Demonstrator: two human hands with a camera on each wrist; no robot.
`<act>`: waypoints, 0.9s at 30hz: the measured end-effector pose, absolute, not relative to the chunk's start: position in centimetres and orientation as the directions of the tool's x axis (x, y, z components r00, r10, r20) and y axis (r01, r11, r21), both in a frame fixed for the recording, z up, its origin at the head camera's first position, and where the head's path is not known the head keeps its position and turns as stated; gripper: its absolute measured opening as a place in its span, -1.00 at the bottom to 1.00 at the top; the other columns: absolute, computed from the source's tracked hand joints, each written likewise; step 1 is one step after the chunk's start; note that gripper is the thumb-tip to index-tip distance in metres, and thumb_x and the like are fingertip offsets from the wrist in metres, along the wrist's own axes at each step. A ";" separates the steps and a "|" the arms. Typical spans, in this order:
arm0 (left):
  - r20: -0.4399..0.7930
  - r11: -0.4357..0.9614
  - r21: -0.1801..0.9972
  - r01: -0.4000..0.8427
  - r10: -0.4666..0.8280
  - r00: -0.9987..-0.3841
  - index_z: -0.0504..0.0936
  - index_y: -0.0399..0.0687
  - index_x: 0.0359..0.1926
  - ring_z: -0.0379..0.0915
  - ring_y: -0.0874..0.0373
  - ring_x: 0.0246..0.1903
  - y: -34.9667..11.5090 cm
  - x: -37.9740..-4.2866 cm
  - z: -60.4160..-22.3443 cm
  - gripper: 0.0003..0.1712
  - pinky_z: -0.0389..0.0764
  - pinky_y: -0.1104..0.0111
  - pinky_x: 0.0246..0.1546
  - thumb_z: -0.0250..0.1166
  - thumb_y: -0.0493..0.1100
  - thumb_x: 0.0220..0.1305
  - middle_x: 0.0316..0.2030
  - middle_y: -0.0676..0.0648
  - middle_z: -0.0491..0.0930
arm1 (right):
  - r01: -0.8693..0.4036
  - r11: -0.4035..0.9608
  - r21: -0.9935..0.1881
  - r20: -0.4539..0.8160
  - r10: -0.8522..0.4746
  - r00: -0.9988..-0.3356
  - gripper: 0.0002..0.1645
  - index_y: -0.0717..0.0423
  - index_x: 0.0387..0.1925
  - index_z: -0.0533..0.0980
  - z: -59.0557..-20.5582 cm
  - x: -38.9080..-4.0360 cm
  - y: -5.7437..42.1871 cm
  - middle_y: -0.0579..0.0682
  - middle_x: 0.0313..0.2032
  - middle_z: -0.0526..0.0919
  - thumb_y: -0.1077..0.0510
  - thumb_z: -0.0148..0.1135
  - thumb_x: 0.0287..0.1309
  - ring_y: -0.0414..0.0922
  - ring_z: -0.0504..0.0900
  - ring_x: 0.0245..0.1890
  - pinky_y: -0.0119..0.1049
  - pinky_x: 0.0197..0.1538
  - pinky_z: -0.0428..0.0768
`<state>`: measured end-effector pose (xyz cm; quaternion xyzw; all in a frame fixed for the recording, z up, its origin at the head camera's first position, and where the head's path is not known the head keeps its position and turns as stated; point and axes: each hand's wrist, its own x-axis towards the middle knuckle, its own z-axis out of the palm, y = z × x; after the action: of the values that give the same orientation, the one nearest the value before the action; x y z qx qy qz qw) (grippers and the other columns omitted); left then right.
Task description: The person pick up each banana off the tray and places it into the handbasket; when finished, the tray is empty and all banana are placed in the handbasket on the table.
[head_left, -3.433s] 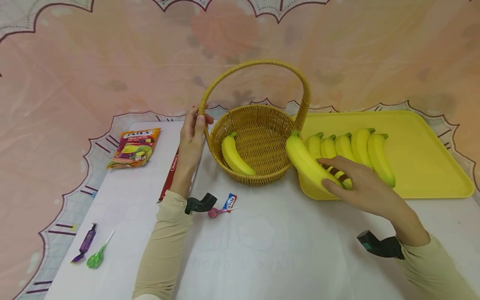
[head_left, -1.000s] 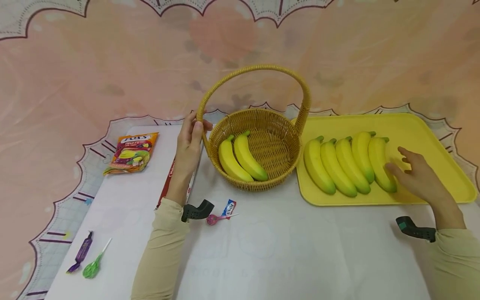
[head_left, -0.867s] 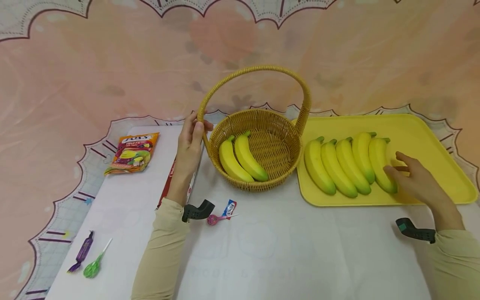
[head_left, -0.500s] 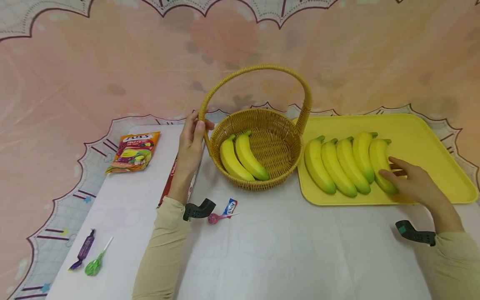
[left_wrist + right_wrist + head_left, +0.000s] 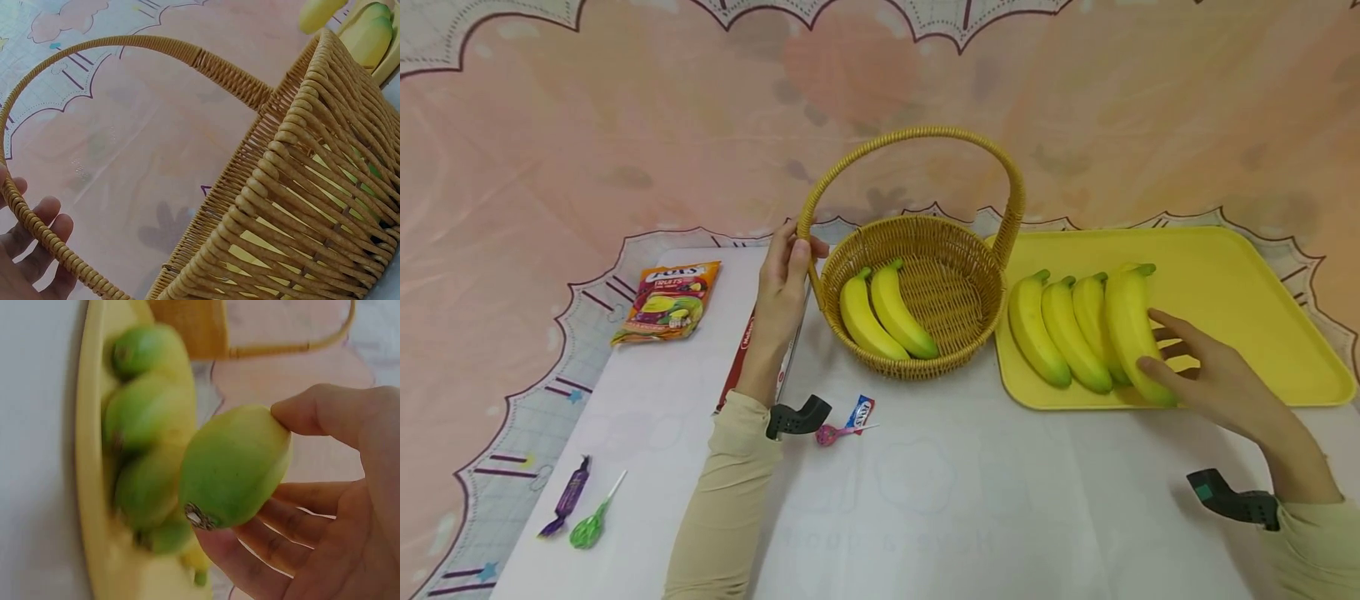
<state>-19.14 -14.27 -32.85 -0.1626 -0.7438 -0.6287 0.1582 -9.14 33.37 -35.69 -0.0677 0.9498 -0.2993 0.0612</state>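
A wicker basket (image 5: 958, 292) stands in the middle, two yellow bananas (image 5: 902, 321) lying side by side in its left half. My left hand (image 5: 782, 283) grips the left side of its tall handle (image 5: 917, 133); in the left wrist view the fingers (image 5: 49, 209) curl round the wrapped cane. My right hand (image 5: 1225, 375) pinches a banana (image 5: 1131, 333) between thumb and fingers, raised over the front of the yellow tray (image 5: 1247, 283). The right wrist view shows the green tip of this held banana (image 5: 234, 469). Several more bananas (image 5: 1037, 333) lie in a row on the tray, one mostly hidden behind it.
An orange candy bag (image 5: 670, 304) lies at the back left, and a red box (image 5: 737, 367) under my left forearm. A pink lollipop (image 5: 827, 434) and a blue candy (image 5: 861, 412) sit before the basket. A purple candy (image 5: 570, 496) and green lollipop (image 5: 589, 528) lie front left.
Since 3.4 s ago, a second banana has come into the basket. My right hand has closed on the rightmost tray banana and lifted it slightly leftward and nearer. The left hand stays on the handle.
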 end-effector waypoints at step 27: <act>0.417 0.144 0.896 0.421 0.059 -0.907 0.26 -0.30 0.25 0.35 0.11 -0.08 -14.1 -18.4 -31.8 -0.59 0.27 0.34 0.10 -0.15 -0.22 0.48 -0.18 -0.30 0.45 | -0.374 0.765 -0.524 -0.305 -0.578 -0.757 -0.11 0.17 0.45 -0.04 -27.9 -19.7 16.9 0.19 0.21 0.41 -0.07 0.10 0.26 0.06 0.46 0.17 0.01 0.18 0.43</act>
<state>-18.41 -14.08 -31.78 -0.1614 -0.7428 -0.6339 0.1427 -19.73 16.91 -27.90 -0.2612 0.9108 -0.2214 0.2308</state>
